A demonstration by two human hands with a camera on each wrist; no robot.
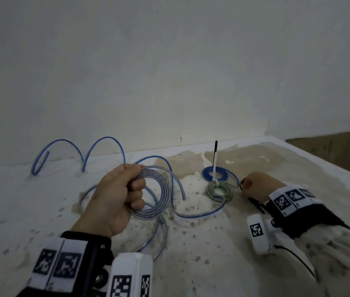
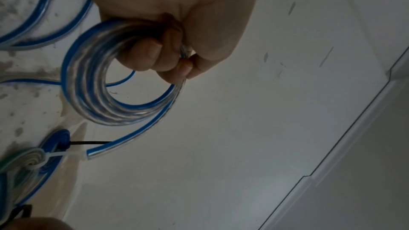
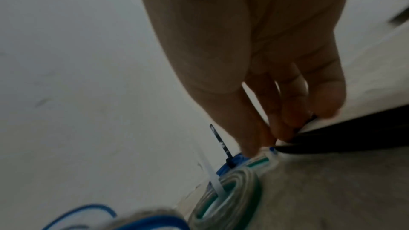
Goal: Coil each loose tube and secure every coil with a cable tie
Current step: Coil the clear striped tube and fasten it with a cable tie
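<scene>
Left hand (image 1: pixel 114 200) clenches the clear coil (image 1: pixel 154 192); right hand (image 1: pixel 257 186) pinches black cable ties (image 3: pixel 332 139). Slack grip: coil springs open.

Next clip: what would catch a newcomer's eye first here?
The left hand gripping a clear blue-striped tube coil above the stained table. Behind it, a loose blue-striped tube loops up along the wall. At centre right lie two tied coils, blue and green-striped, their tie tails upright, beside the right hand pinching black cable ties.
</scene>
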